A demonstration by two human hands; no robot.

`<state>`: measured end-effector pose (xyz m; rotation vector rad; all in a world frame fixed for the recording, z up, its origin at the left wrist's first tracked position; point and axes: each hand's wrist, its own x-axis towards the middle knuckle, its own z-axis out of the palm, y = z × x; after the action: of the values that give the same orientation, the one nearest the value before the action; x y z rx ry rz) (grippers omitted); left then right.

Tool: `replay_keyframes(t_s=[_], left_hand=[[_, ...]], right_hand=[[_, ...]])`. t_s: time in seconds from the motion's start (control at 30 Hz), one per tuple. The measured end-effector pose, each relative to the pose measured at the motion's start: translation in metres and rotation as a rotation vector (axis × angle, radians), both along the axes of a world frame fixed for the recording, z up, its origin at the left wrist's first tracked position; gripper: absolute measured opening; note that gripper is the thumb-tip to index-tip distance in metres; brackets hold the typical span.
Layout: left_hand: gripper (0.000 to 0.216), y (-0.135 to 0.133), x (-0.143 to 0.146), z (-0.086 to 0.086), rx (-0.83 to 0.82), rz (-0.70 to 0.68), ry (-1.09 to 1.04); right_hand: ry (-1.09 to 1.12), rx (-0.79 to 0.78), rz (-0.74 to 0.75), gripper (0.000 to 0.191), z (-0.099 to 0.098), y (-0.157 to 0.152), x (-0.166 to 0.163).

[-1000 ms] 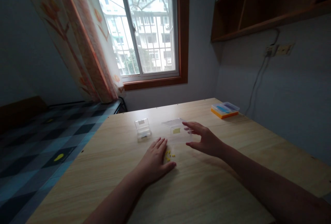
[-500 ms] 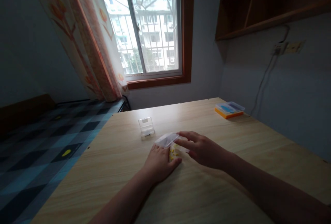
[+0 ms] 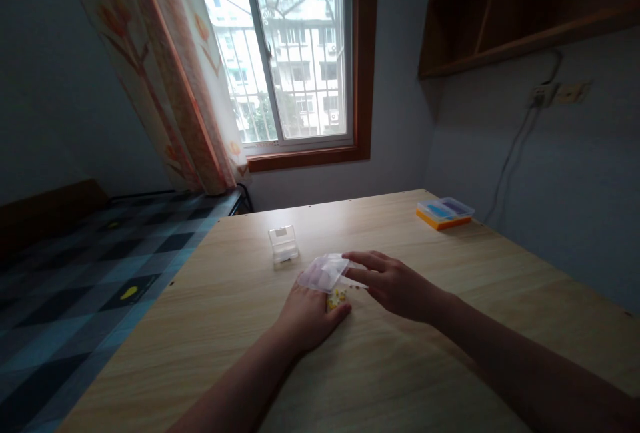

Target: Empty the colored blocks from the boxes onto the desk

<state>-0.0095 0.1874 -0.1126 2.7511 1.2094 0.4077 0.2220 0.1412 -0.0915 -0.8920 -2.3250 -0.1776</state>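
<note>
My right hand (image 3: pixel 395 283) grips a small clear plastic box (image 3: pixel 326 272) with an open lid and holds it tilted against the wooden table (image 3: pixel 400 366). My left hand (image 3: pixel 307 316) lies flat on the table just left of the box, fingers under its lid. Several small yellow pieces (image 3: pixel 337 297) sit between the two hands at the mouth of the box. Part of the box is hidden by my fingers.
A second small clear box (image 3: pixel 283 244) stands closed farther back on the table. An orange and blue case (image 3: pixel 444 212) lies at the far right near the wall. A bed with a checked cover (image 3: pixel 100 266) sits left of the table, under a window (image 3: pixel 290 53).
My right hand took the clear box and dragged it toward me, tilting it against the yellow pieces. My left hand stayed beside the pieces, which now bunch up at the box.
</note>
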Motion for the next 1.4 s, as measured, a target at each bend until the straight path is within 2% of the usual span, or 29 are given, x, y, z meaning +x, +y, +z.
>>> replay_keyframes(t_s=[0.13,0.33,0.5,0.63,0.77,0.87,1.03,1.27,1.4], left_hand=[[0.071,-0.001,0.000,0.002,-0.029,0.012,0.020],[0.071,-0.004,0.000,0.000,-0.069,0.067,0.044],[0.074,-0.003,-0.001,-0.001,-0.076,0.084,0.061],[0.073,-0.002,0.000,0.003,-0.076,0.052,0.081],[0.074,-0.001,0.001,0.004,-0.098,0.049,0.105],[0.082,0.001,0.001,0.003,-0.113,0.056,0.125],[0.080,0.001,-0.001,0.004,-0.125,0.003,0.149],[0.079,-0.003,-0.002,0.004,-0.131,-0.143,0.163],[0.069,0.005,-0.004,0.002,0.003,-0.125,0.102]], right_hand=[[0.015,0.015,0.002,0.063,0.000,0.002,0.004],[-0.128,0.041,0.060,0.058,0.003,-0.001,0.004],[-0.144,0.037,0.055,0.062,0.001,-0.001,0.004],[-0.040,-0.012,0.017,0.065,-0.004,0.002,0.006],[0.174,-0.093,-0.019,0.064,-0.016,0.011,0.015],[0.363,-0.139,-0.105,0.064,-0.027,0.024,0.028],[0.628,-0.319,-0.246,0.070,-0.044,0.049,0.048],[0.631,-0.398,-0.336,0.067,-0.066,0.067,0.052],[0.529,-0.417,-0.340,0.069,-0.064,0.063,0.048]])
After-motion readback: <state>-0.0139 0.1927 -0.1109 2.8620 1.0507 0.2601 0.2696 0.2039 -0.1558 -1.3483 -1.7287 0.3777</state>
